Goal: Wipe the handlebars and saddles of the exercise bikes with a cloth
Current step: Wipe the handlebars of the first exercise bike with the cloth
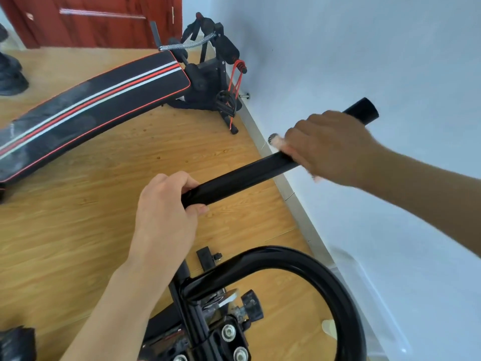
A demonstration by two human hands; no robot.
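The cloth (278,142) is mostly hidden under the blurred right hand (330,147); only a pale, patterned scrap shows past its fingers (294,142), which are closed over it and the black handlebar (242,175). The left hand (166,212) grips the same glossy bar lower down, fingers (171,181) curled over, thumb beneath. The bar's far end juts past the right hand toward the white wall (364,61). A curved black tube (325,272) loops below, cut off by the frame edge.
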